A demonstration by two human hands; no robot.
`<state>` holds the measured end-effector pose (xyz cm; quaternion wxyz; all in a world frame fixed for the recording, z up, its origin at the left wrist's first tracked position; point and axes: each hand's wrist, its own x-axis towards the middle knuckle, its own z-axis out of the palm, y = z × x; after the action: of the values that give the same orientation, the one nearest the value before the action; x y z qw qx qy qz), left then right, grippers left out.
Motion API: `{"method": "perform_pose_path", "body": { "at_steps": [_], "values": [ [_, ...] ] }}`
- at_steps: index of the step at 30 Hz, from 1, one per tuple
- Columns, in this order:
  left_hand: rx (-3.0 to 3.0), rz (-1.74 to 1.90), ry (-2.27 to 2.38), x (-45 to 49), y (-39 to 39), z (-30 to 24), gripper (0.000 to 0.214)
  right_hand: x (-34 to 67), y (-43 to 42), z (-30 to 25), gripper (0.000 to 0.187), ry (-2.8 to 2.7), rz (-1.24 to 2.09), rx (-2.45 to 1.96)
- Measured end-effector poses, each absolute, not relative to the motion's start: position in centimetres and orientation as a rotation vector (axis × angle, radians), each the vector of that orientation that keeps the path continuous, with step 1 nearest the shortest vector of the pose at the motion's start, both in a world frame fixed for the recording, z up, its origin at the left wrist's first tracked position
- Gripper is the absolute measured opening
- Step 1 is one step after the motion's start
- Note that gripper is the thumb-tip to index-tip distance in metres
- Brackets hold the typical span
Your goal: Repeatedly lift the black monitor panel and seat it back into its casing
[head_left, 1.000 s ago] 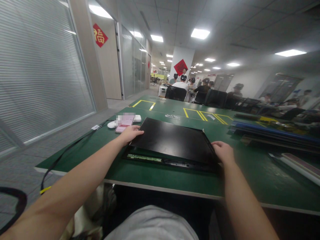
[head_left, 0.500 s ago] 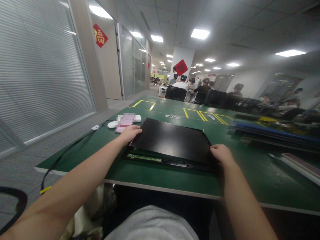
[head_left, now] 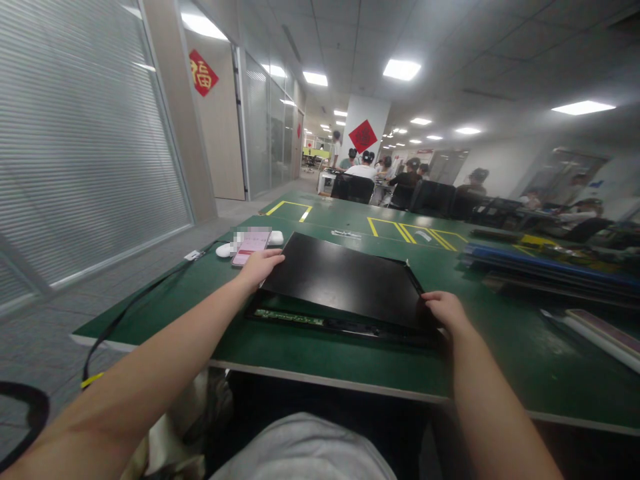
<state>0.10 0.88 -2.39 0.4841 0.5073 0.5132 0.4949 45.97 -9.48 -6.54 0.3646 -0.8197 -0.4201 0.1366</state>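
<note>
A person's left hand (head_left: 261, 267) and right hand (head_left: 447, 309) gripped opposite edges of a black display panel (head_left: 345, 277) held between them, over a black frame (head_left: 370, 329) with a green circuit board (head_left: 290, 317), as a smartphone (head_left: 254, 247) lay just beyond the left hand.

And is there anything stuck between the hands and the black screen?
No, nothing that shows. The left hand touches the screen at its left edge, and the right hand is at its right edge. The phone lies beyond the left hand, not between it and the screen.
</note>
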Motion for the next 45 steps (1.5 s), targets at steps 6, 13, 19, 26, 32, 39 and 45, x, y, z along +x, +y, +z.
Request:
{"method": "perform_pose_path", "body": {
  "at_steps": [6, 13, 19, 26, 32, 39, 45],
  "values": [
    [1.215, 1.21, 1.249, -0.2, 1.6, -3.1, 0.042, 45.8, -9.5, -6.3, 0.028, -1.108, 0.329, -2.103],
    [1.324, 1.139, 1.347, -0.4, 1.6, -3.2, 0.038, 45.2, -9.9, -5.6, 0.038, -1.031, 0.454, -2.152],
    [1.563, 1.045, 1.422, -0.5, 1.3, -3.2, 0.035, 45.1, -9.8, -5.5, 0.035, -1.028, 0.453, -2.148],
    [1.955, 0.884, 1.515, -0.7, 1.5, -3.5, 0.019, 45.4, -9.7, -6.0, 0.035, -1.023, 0.479, -2.142],
    [2.079, 0.85, 1.544, -0.8, 1.8, -3.6, 0.016, 45.4, -9.7, -6.1, 0.039, -1.025, 0.521, -2.124],
    [2.22, 0.815, 1.576, -1.1, 2.2, -3.8, 0.018, 45.2, -9.7, -5.9, 0.038, -1.001, 0.55, -2.116],
    [2.277, 0.819, 1.608, -1.2, 2.4, -3.9, 0.017, 45.0, -9.7, -5.9, 0.043, -0.974, 0.568, -2.139]
  ]
}}
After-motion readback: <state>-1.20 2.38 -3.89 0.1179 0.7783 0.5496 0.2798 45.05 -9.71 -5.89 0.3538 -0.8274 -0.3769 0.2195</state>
